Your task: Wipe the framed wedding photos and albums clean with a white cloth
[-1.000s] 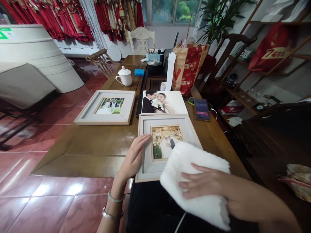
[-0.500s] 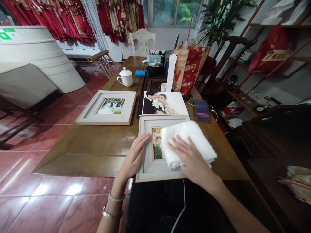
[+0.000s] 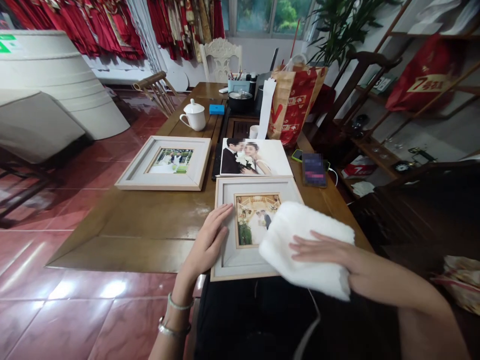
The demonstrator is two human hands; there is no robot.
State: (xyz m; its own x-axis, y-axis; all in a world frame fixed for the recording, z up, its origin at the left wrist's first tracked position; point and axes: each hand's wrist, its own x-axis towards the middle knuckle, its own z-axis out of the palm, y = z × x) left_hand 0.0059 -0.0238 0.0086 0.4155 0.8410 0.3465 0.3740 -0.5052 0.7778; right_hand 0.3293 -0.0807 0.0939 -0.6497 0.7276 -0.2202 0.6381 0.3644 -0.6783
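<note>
A light wooden picture frame (image 3: 225, 272) with a pale mat and a wedding photo (image 3: 249, 220) lies at the table's near edge. Across its left side rests my left hand (image 3: 210, 237), open, fingers stretched flat on the border. A folded white towel (image 3: 279, 245) covers the frame's lower right corner and hangs past the table edge. My right hand (image 3: 324, 250) has hold of this towel from above, its fingers out along the cloth and its thumb hidden. Just behind the frame is an unframed couple's photo print (image 3: 277, 155).
A second framed photo (image 3: 131, 177) lies on the wooden table (image 3: 150, 225) at left. Behind are a lidded white mug (image 3: 195, 117), a blue box (image 3: 216, 109), a small cup (image 3: 254, 132) and a paper bag (image 3: 296, 105). A phone (image 3: 314, 170) with a cable lies at right.
My right hand has swept the towel right and toward me, uncovering more of the wedding photo. My left hand stays on the frame's left side.
</note>
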